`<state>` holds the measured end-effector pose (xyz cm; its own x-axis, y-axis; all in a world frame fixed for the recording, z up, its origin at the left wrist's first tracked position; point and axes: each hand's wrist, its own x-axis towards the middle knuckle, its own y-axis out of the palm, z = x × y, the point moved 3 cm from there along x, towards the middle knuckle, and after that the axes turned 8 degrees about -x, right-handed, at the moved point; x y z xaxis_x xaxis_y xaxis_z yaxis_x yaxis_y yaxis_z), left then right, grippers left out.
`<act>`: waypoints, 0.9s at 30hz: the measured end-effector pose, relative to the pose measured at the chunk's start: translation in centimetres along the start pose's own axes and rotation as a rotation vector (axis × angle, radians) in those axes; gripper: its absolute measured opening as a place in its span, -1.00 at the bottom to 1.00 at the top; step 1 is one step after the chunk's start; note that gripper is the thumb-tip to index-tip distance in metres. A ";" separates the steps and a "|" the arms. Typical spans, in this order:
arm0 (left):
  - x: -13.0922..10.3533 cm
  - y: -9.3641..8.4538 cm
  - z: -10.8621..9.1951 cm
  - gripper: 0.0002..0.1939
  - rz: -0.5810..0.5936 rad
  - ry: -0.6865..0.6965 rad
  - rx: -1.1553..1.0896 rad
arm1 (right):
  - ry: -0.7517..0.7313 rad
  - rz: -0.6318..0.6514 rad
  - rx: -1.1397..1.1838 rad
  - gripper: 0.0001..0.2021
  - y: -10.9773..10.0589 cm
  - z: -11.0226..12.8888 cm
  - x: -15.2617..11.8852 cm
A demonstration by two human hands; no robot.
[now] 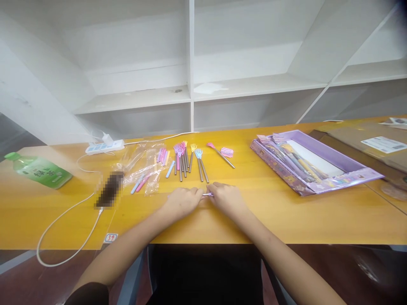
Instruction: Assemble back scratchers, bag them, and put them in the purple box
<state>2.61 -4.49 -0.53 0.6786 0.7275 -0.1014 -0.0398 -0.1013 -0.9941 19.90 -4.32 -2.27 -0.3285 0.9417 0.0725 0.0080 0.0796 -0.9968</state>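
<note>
Near the table's front edge, my left hand [185, 201] and my right hand [226, 196] are close together, both closed on one slim item with a metal rod [206, 194] and a bit of light purple. Most of that item is hidden by my fingers. Just beyond my hands lie several small hand-shaped scratchers [181, 159] with metal rods, in purple, pink, yellow and blue. A single pink-headed scratcher [224, 157] lies apart to their right, beside a pink label-like piece [227, 152]. Coloured handle sleeves [163, 156] lie left of the group, near clear plastic bags [152, 171].
At the right, a purple display box [302, 186] holds packaged items, next to a cardboard box [359, 140]. On the left are a green bottle [43, 170], a power strip [104, 146], a white cable [60, 216] and a blurred dark object [110, 189]. White shelving [191, 63] stands behind.
</note>
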 end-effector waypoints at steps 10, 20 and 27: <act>0.1 0.4 0.3 -0.66 -0.061 0.021 -0.029 | 0.025 -0.001 0.005 -0.74 0.0 -0.8 0.0; -1.5 2.0 2.0 -0.68 -0.065 -0.221 -0.501 | 0.231 -0.048 0.354 -0.74 1.7 -3.9 -1.2; -1.4 3.5 -0.9 -0.74 -0.158 -0.190 -1.032 | 0.020 0.033 1.002 -0.58 2.5 -0.8 -1.4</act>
<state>2.17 -6.45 -3.83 0.4921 0.8679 -0.0675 0.7412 -0.4584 -0.4904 21.10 -5.22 -4.80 -0.3264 0.9446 0.0361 -0.7853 -0.2497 -0.5666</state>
